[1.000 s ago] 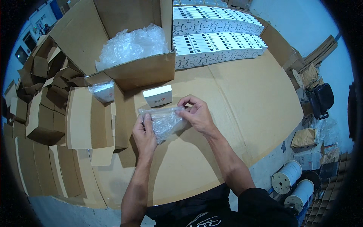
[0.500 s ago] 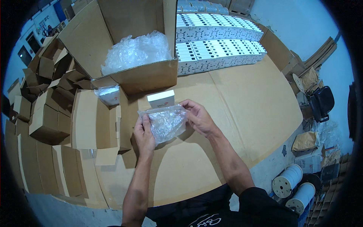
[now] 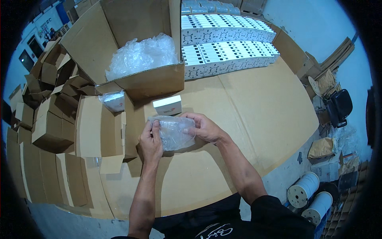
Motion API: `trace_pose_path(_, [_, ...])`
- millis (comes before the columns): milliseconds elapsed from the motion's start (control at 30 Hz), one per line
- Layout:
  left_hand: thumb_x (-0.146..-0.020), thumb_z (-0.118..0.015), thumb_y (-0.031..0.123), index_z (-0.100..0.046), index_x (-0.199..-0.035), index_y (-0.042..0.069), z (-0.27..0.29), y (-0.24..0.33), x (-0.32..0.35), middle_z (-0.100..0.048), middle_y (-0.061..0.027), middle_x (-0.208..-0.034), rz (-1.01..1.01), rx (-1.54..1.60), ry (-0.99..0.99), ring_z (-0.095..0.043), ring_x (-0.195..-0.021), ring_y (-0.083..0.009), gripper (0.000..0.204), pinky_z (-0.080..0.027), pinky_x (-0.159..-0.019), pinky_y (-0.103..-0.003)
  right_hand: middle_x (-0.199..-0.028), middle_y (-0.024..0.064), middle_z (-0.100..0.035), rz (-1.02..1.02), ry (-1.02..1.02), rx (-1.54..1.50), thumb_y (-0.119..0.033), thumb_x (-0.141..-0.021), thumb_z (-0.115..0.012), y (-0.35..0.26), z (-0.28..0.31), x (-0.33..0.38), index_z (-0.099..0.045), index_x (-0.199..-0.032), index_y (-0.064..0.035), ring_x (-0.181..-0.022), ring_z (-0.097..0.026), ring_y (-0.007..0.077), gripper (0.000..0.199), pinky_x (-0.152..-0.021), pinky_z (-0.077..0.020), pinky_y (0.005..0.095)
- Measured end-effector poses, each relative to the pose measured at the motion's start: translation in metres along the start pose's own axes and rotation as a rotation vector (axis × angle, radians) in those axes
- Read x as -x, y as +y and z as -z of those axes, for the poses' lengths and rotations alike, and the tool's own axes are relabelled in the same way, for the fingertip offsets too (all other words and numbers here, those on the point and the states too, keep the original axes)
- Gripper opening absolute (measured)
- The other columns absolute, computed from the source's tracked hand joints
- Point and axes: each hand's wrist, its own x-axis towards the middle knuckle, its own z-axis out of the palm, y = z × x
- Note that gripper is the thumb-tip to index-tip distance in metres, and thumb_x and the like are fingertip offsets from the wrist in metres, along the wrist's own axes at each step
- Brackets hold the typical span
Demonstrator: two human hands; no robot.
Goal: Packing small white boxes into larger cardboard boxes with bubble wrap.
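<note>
A clear bubble-wrap bag is stretched between my two hands above the cardboard-covered table. My left hand pinches its left edge, thumb on top. On the other side my right hand grips the upper right part, thumb pressed on the plastic. Just beyond the bag stands a small white box with a red mark on its front. To the left, an open cardboard carton holds a plastic-wrapped white box in its far corner.
A large open carton heaped with bubble-wrap bags stands at the back. Rows of white boxes fill the table's far right. Several empty cartons crowd the left. Cable spools and a black chair are on the right.
The bag has come slightly nearer and flattened. My right hand has shifted left and a little nearer, its thumb now over the bag rather than at the upper corner.
</note>
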Motion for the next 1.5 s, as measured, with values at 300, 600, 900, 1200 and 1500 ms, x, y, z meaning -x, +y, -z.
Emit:
trace_pose_path(300, [-0.107,-0.055,0.024,-0.064,-0.097,-0.002,-0.002,0.004,-0.001,-0.054,-0.005,-0.067,-0.091,-0.063,0.008,-0.049,-0.064,-0.0102,0.03,-0.043,-0.057,-0.032,-0.097,0.0027,-0.069,-0.005,0.272,0.1,-0.008,-0.093,-0.072,0.0,0.006,-0.003,-0.07,-0.103,-0.0001,-0.091,-0.065,0.0095,0.013,-0.078,-0.0538,0.026])
trace_pose_path(600, [-0.105,-0.058,0.019,-0.065,-0.104,0.0,-0.007,0.005,0.002,-0.062,-0.0021,-0.082,-0.025,0.141,0.0,-0.054,-0.074,-0.0075,0.021,-0.046,-0.064,-0.026,-0.103,0.0026,-0.069,0.106,0.304,0.013,-0.005,-0.095,-0.068,-0.001,-0.001,-0.005,-0.069,-0.109,-0.0002,-0.093,-0.065,0.0096,0.015,-0.08,-0.0539,0.0264])
trace_pose_path(900, [-0.107,-0.058,0.025,-0.068,-0.107,-0.001,-0.002,0.009,-0.005,-0.064,0.0018,-0.091,0.084,0.324,0.026,-0.056,-0.085,-0.0055,0.028,-0.047,-0.076,-0.022,-0.098,0.0019,-0.068,0.218,0.407,0.041,-0.01,-0.1,-0.065,0.003,0.01,-0.005,-0.067,-0.112,0.0006,-0.09,-0.064,0.0084,0.016,-0.079,-0.0532,0.0242])
trace_pose_path(1200, [-0.108,-0.054,0.027,-0.066,-0.115,-0.003,-0.012,0.005,-0.001,-0.066,-0.0025,-0.097,0.105,0.307,0.162,-0.058,-0.089,-0.0095,0.033,-0.049,-0.081,-0.027,-0.103,0.0016,-0.06,0.302,0.432,0.005,-0.012,-0.098,-0.07,-0.02,-0.024,0.007,-0.057,-0.114,-0.0037,-0.09,-0.059,0.0063,0.022,-0.073,-0.0495,0.0236])
trace_pose_path(1500, [-0.101,-0.066,0.016,-0.052,-0.123,0.001,-0.03,0.014,0.011,-0.066,-0.0093,-0.101,0.385,0.503,-0.225,-0.065,-0.078,-0.0118,0.03,-0.055,-0.067,-0.026,-0.091,-0.0016,-0.064,0.422,0.458,0.107,-0.007,-0.099,-0.068,0.002,-0.011,-0.002,-0.062,-0.106,-0.0024,-0.084,-0.061,0.0063,0.01,-0.075,-0.0501,0.0244])
